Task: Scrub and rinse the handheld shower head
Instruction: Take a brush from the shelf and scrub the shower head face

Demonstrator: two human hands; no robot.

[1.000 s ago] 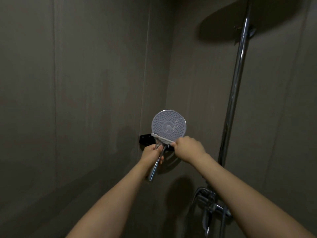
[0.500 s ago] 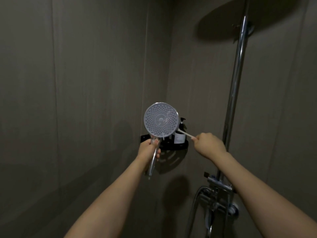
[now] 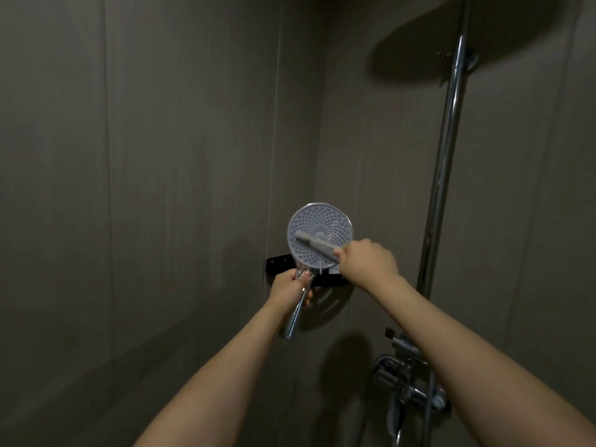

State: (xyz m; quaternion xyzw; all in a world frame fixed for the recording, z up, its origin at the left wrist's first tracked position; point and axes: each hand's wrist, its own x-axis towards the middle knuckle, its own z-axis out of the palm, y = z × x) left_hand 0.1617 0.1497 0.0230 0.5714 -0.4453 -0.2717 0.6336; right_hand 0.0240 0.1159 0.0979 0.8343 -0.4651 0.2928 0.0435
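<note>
- Your left hand [image 3: 290, 285] has its fingers clamped around the chrome handle just below the round face of the shower head [image 3: 319, 235]. The face points back at you, held up in front of the wall corner.
- Your right hand [image 3: 367, 261] has its fingers closed on the end of a small pale brush [image 3: 317, 244], which lies across the face from the centre down toward your right fingers. It appears to be touching the nozzle face.
- This looks like the scrubbing part of the job, with rinsing not yet begun; no water is visible.
- To scrub well, keep the left grip firm so the head does not twist under the brush, and work the bristles across every ring of nozzles, including the rim above and to the left of your right fingers.
- Short strokes should help you keep the bristles on the face.
- Directly behind your fingers sits a black corner shelf [image 3: 279, 264]; the head hides most of it, so I cannot tell what it carries.
- Mind your knuckles and the handle end against it.
- To the right of your right hand runs the chrome riser pipe [image 3: 443, 175], with the tap fitting [image 3: 409, 375] below your right forearm.
- You will probably need that tap for rinsing.
</note>
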